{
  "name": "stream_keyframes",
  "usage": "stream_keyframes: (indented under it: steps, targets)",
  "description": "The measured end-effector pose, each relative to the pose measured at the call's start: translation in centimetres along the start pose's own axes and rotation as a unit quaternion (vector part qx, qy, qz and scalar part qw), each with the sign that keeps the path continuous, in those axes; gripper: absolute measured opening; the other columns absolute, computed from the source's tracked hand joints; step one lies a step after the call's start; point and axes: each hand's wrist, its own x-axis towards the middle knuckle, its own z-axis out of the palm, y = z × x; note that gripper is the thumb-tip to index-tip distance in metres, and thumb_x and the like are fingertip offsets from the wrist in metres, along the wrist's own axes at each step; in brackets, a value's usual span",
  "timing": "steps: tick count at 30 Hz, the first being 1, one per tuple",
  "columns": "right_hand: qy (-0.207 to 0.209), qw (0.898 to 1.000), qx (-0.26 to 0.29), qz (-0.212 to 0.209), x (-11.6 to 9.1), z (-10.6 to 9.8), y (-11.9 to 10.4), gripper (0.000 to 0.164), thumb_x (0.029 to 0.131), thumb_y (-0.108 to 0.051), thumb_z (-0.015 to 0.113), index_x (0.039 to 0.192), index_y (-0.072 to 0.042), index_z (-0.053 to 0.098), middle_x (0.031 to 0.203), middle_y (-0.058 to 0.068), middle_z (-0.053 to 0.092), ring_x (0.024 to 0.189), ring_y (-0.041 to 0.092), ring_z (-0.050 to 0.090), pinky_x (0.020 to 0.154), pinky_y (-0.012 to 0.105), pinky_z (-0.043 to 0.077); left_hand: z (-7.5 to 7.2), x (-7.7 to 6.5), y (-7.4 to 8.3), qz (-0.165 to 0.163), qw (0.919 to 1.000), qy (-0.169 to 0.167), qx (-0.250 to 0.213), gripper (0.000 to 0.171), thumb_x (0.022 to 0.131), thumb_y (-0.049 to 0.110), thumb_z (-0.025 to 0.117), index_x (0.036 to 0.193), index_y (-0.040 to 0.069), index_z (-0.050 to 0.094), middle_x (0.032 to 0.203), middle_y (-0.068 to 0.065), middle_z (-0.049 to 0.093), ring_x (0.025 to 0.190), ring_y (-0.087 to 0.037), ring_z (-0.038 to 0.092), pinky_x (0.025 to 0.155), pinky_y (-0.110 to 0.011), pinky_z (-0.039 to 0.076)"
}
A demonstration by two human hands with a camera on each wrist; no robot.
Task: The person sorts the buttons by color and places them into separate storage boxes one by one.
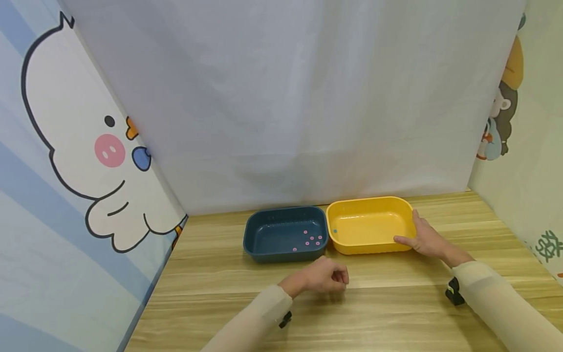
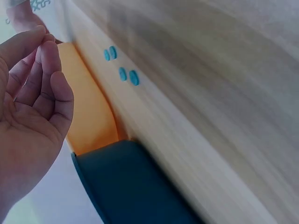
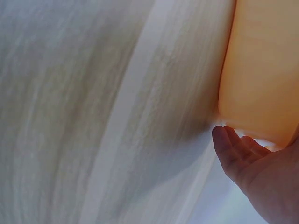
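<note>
My right hand [image 1: 427, 238] holds the yellow basin [image 1: 369, 249] at its right end, thumb over the front rim and fingers along the outer end wall. In the right wrist view those fingers lie against the basin [image 3: 264, 70]. My left hand [image 1: 323, 275] hovers over the table in front of the basins, fingers curled. In the left wrist view its thumb and index fingertips meet, with nothing visible between them. Several small teal buttons [image 2: 123, 73] lie on the table beyond that hand. One teal button [image 1: 335, 231] sits inside the yellow basin at its left.
A dark blue basin [image 1: 264, 257] stands against the yellow one's left side, with several pink buttons [image 1: 312, 238] inside, toward its right. A white curtain [image 1: 281, 98] hangs behind the wooden table [image 1: 211, 283]. Cartoon-printed panels stand at left and right.
</note>
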Motion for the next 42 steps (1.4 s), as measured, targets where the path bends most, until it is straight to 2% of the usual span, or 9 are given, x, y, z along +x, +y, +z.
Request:
stream_keyframes:
  steps: [11, 18, 25, 27, 29, 30, 33, 36, 42]
  targets:
    - [0.0, 1.0, -0.004, -0.002, 0.0, 0.0, 0.0, 0.115, 0.087, -0.043, 0.066, 0.138, 0.019, -0.016, 0.138, 0.05, 0.006, 0.127, 0.061, 0.013, 0.101, 0.066, 0.015, -1.6, 0.1, 0.1, 0.001, 0.9997, 0.019, -0.015, 0.003, 0.089, 0.013, 0.067, 0.09, 0.01, 0.067, 0.079, 0.011, 0.062, 0.071, 0.003, 0.055, 0.067, -0.011, 0.045]
    - [0.002, 1.0, -0.002, -0.004, 0.1, 0.0, 0.1, 0.114, 0.087, -0.043, 0.066, 0.138, 0.019, -0.015, 0.138, 0.05, 0.006, 0.127, 0.061, 0.013, 0.102, 0.066, 0.015, -3.0, 0.6, 0.0, -0.01, 0.9986, 0.043, -0.029, 0.008, 0.091, 0.014, 0.065, 0.096, 0.009, 0.069, 0.084, 0.01, 0.065, 0.076, 0.003, 0.058, 0.076, -0.015, 0.047]
    - [0.004, 1.0, -0.003, -0.003, 0.1, 0.0, 0.1, 0.114, 0.087, -0.043, 0.066, 0.139, 0.019, -0.014, 0.138, 0.05, 0.006, 0.126, 0.061, 0.013, 0.101, 0.066, 0.015, -4.3, 1.1, -0.3, -0.023, 0.9964, 0.076, -0.028, 0.011, 0.091, 0.015, 0.065, 0.098, 0.009, 0.071, 0.087, 0.009, 0.067, 0.078, 0.003, 0.059, 0.071, -0.013, 0.047]
    - [0.004, 1.0, -0.001, -0.004, 0.1, 0.0, 0.1, 0.114, 0.087, -0.043, 0.066, 0.139, 0.019, -0.014, 0.138, 0.05, 0.006, 0.127, 0.061, 0.013, 0.102, 0.066, 0.015, -4.7, 1.3, -0.4, -0.035, 0.9954, 0.084, -0.031, 0.012, 0.091, 0.016, 0.065, 0.099, 0.01, 0.072, 0.087, 0.01, 0.067, 0.079, 0.003, 0.059, 0.078, -0.017, 0.047]
    - [0.003, 1.0, 0.002, -0.003, 0.1, 0.0, 0.1, 0.114, 0.087, -0.043, 0.067, 0.139, 0.019, -0.015, 0.138, 0.049, 0.006, 0.127, 0.061, 0.013, 0.102, 0.066, 0.015, -5.0, 1.4, -0.5, -0.046, 0.9946, 0.088, -0.028, 0.014, 0.091, 0.017, 0.065, 0.101, 0.01, 0.072, 0.087, 0.012, 0.067, 0.08, 0.003, 0.059, 0.094, -0.028, 0.042]
    - [0.004, 1.0, 0.003, -0.004, 0.1, 0.0, 0.1, 0.114, 0.087, -0.043, 0.067, 0.139, 0.019, -0.015, 0.138, 0.049, 0.006, 0.127, 0.061, 0.013, 0.102, 0.065, 0.015, -5.1, 1.6, -0.6, -0.05, 0.9944, 0.09, -0.027, 0.014, 0.091, 0.017, 0.065, 0.101, 0.01, 0.072, 0.087, 0.012, 0.067, 0.08, 0.003, 0.059, 0.095, -0.029, 0.041]
    - [0.005, 1.0, 0.004, -0.005, 0.1, 0.0, 0.2, 0.115, 0.086, -0.043, 0.067, 0.139, 0.019, -0.014, 0.138, 0.049, 0.006, 0.127, 0.061, 0.013, 0.102, 0.065, 0.015, -5.5, 1.9, -0.7, -0.064, 0.9928, 0.095, -0.033, 0.014, 0.091, 0.018, 0.065, 0.101, 0.011, 0.072, 0.087, 0.011, 0.068, 0.079, 0.001, 0.059, 0.093, -0.029, 0.042]
    - [0.005, 1.0, 0.004, -0.006, 0.2, 0.0, 0.3, 0.115, 0.086, -0.043, 0.067, 0.139, 0.019, -0.014, 0.138, 0.049, 0.006, 0.127, 0.06, 0.013, 0.102, 0.065, 0.015, -5.5, 2.4, -0.9, -0.075, 0.9907, 0.103, -0.047, 0.013, 0.09, 0.017, 0.067, 0.101, 0.011, 0.071, 0.088, 0.008, 0.069, 0.077, -0.001, 0.059, 0.072, -0.016, 0.047]
    - [0.001, 1.0, 0.009, -0.002, 0.2, 0.0, 0.4, 0.115, 0.087, -0.044, 0.066, 0.139, 0.018, -0.016, 0.139, 0.048, 0.003, 0.128, 0.06, 0.011, 0.102, 0.065, 0.013, -5.2, 3.3, -1.5, -0.102, 0.9845, 0.127, -0.064, 0.014, 0.09, 0.017, 0.066, 0.102, 0.012, 0.071, 0.089, 0.007, 0.067, 0.076, -0.003, 0.058, 0.071, -0.017, 0.047]
